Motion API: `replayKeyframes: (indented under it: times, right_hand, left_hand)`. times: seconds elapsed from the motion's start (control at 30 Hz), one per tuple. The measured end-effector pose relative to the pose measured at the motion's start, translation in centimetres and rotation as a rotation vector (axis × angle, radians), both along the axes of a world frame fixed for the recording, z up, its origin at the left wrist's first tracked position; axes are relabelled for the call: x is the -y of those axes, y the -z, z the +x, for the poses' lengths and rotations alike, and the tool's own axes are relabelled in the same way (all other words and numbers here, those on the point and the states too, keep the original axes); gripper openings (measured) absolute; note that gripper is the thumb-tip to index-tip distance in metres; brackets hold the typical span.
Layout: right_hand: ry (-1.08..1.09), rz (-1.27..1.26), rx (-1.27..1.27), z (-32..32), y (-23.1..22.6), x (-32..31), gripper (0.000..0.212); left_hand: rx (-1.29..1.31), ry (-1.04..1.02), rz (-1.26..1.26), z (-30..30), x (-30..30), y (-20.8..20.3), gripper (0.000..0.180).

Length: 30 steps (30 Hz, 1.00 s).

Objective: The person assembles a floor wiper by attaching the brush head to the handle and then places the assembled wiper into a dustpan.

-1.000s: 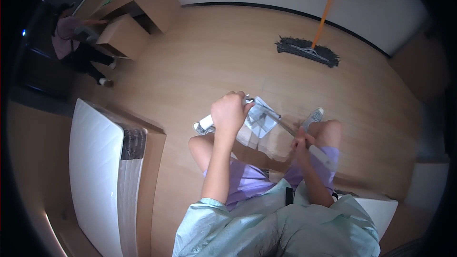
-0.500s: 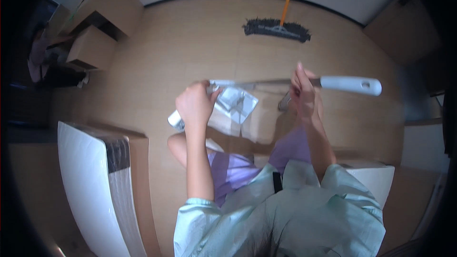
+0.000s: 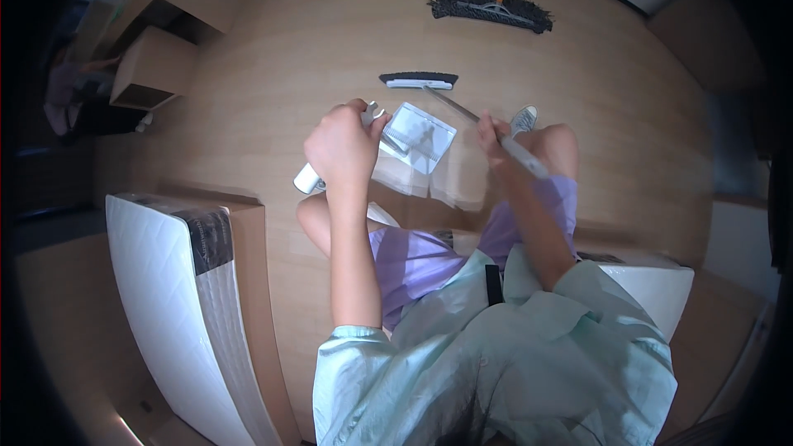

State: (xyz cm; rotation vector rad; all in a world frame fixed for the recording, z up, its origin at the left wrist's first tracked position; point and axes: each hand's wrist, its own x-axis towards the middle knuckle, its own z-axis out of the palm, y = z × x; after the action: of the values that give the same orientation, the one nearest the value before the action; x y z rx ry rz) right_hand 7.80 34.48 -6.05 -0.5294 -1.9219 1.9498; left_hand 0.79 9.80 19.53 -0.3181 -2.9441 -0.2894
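Observation:
My left hand (image 3: 340, 147) is closed around the handle of a long-handled dustpan, and the white end of its grip sticks out below my fist. The whitish pan (image 3: 434, 139) is just right of this hand, above or on the floor; I cannot tell which. A small broom (image 3: 420, 83) with a dark bristle edge and white head is beyond the pan. Its grey stick slants back to my right hand (image 3: 493, 137), whose fingers are wrapped round it. The light grip end of the stick lies over my right forearm.
A dark mop (image 3: 491, 10) with an orange pole stands on the wood floor (image 3: 330, 41) at the far side. White padded panels flank me, the left one (image 3: 161, 272) by a cardboard edge. Cardboard boxes (image 3: 157, 66) and another person (image 3: 70, 91) are at far left.
The broom has swung from lying across above the pan to pointing away, its head now beyond the pan. My right hand has moved slightly left. My left hand keeps its grip.

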Motion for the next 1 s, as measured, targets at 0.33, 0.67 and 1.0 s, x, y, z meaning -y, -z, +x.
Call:
replayKeyframes:
  times: [0.33, 0.67, 1.0]
  right_hand:
    - [0.228, -0.447, 0.265, 10.7, -14.6, -0.7, 0.051]
    - [0.222, -0.333, 0.096, 8.8, -24.1, -1.7, 0.047]
    - [0.07, -0.344, -0.104, 2.8, -22.2, -0.6, 0.046]
  left_hand:
    - [-0.023, -0.036, -0.024, 0.5, -0.8, -0.6, 0.03]
    - [-0.03, -0.053, 0.048, 3.3, 4.1, 0.9, 0.047]
    - [0.033, -0.175, -0.026, 4.9, 5.9, -2.5, 0.048]
